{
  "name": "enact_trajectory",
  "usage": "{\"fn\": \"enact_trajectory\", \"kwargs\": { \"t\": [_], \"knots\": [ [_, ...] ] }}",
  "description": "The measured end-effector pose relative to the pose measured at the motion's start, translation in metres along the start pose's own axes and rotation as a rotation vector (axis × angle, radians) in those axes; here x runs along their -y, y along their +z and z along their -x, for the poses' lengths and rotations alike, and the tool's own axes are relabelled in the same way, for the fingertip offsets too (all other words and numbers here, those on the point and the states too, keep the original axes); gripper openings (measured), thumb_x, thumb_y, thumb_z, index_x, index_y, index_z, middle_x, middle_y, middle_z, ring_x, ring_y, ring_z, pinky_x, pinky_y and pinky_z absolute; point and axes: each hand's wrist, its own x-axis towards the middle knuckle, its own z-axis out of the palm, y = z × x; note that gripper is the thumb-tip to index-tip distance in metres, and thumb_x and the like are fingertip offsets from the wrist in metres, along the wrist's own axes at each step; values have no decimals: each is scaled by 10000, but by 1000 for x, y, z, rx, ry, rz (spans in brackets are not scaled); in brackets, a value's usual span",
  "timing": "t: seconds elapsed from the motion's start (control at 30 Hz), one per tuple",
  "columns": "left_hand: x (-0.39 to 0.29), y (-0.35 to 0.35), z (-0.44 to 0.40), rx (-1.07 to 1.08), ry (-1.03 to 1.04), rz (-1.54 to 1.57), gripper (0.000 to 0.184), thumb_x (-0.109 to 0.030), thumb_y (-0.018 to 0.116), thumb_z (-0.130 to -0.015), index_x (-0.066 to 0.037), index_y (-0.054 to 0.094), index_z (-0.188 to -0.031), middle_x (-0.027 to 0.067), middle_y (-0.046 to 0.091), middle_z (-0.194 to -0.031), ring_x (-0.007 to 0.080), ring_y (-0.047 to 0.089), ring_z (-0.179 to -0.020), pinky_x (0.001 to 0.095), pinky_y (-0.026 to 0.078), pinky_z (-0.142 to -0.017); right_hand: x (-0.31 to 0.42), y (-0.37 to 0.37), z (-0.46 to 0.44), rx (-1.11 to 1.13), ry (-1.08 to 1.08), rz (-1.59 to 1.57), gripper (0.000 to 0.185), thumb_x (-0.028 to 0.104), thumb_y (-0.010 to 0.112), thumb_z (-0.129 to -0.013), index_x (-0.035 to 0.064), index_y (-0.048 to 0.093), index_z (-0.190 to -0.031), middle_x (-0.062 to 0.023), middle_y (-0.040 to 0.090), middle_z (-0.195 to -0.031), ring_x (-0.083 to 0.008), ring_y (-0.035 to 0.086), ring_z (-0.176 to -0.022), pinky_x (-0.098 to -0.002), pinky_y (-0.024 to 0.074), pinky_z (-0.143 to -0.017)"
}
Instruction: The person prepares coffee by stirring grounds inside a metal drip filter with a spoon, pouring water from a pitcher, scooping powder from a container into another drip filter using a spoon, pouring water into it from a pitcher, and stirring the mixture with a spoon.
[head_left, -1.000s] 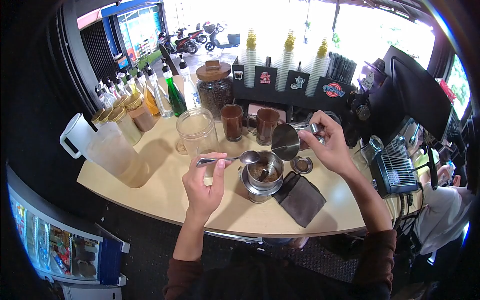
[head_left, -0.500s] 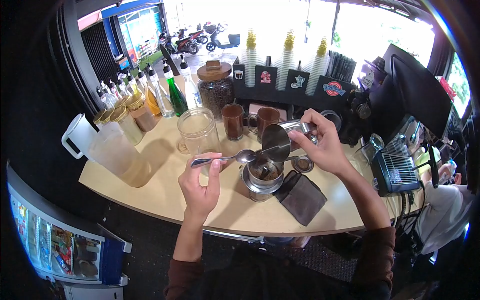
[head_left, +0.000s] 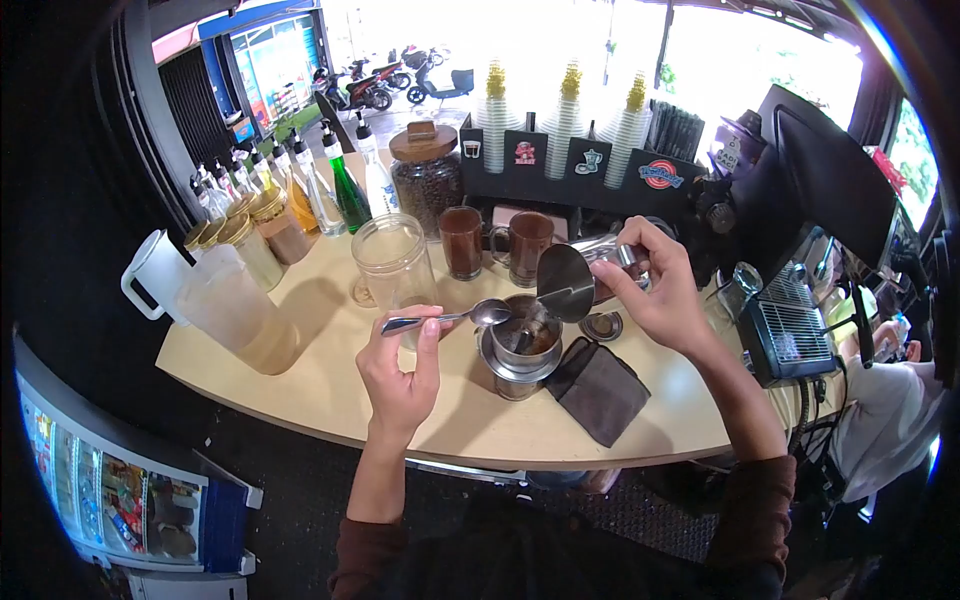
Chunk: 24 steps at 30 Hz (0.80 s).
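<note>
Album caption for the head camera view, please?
Left hand holds a spoon, right hand a tilted pot, by a metal cup.

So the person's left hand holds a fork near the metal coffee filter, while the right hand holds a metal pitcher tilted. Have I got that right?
Not quite: the head view shows a spoon, not a fork, in the left hand near the metal coffee filter. The right hand does hold a metal pitcher tilted.

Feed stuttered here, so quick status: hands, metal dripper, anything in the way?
Left hand gripping spoon near metal dripper. Right hand gripping metal pitcher, tilted toward dripper. Dripper upright, brown contents visible. Dark cloth close beside, not covering it.
</note>
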Motion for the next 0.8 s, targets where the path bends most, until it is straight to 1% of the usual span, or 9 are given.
{"fn": "enact_trajectory", "kwargs": {
  "t": [0.17,0.27,0.37,0.43,0.53,0.63,0.67,0.73,0.8],
  "knots": [
    [-2,0,0,4,4,-6,94,-40,586,-883,12,639,-941,116,674,-839,207,668,-773,297,511,-691,1,-6,2,-30,16,-18,199,81,668,-835,22,479,-819,-8,518,-709,-31,485,-641,-212,396,-548],
    [-2,0,1,7,0,-13,92,-40,587,-881,9,640,-938,113,675,-839,206,665,-777,299,510,-699,0,-13,6,-23,7,84,199,77,671,-833,20,481,-818,-4,513,-705,-26,472,-636,-210,401,-555],
    [-3,1,1,23,-9,-17,132,-79,550,-924,34,614,-942,119,680,-807,170,647,-767,297,486,-744,-1,-14,12,-26,55,16,192,67,658,-848,20,473,-828,2,506,-716,-25,448,-630,-203,417,-576],
    [-1,3,2,34,13,-12,130,-75,552,-921,37,613,-942,123,677,-817,172,650,-768,289,488,-735,2,-13,16,-68,119,-226,182,56,636,-869,28,459,-839,10,498,-741,-22,469,-645,-195,457,-603],
    [-2,4,2,48,42,-51,128,-70,557,-917,39,617,-947,125,672,-824,171,652,-768,285,489,-725,-12,-18,26,-164,120,-273,176,51,618,-883,41,447,-843,12,500,-765,-33,521,-669,-191,494,-621],
    [-4,6,1,52,55,-48,123,-64,561,-912,35,628,-942,123,669,-823,174,653,-765,287,489,-722,-27,-24,45,-274,227,-384,192,49,620,-881,57,437,-825,11,504,-773,-40,542,-664,-207,508,-610],
    [-5,7,1,53,58,-48,123,-64,561,-912,35,628,-942,123,669,-823,174,653,-765,287,489,-722,-35,-27,52,-316,267,-396,201,61,629,-876,74,439,-810,6,511,-756,-57,528,-624,-237,485,-561],
    [-7,9,2,32,28,-46,56,-17,629,-839,-18,660,-885,78,671,-846,248,622,-784,330,475,-761,-73,-38,75,-367,299,-422,199,63,628,-871,79,444,-798,3,512,-735,-72,528,-612,-246,467,-543],
    [-7,10,2,28,67,-66,51,-21,637,-834,-22,663,-878,73,670,-848,257,616,-779,343,474,-771,-102,-46,96,-414,327,-448,196,64,627,-867,85,449,-787,0,512,-714,-86,529,-599,-255,448,-525]
  ]
}}
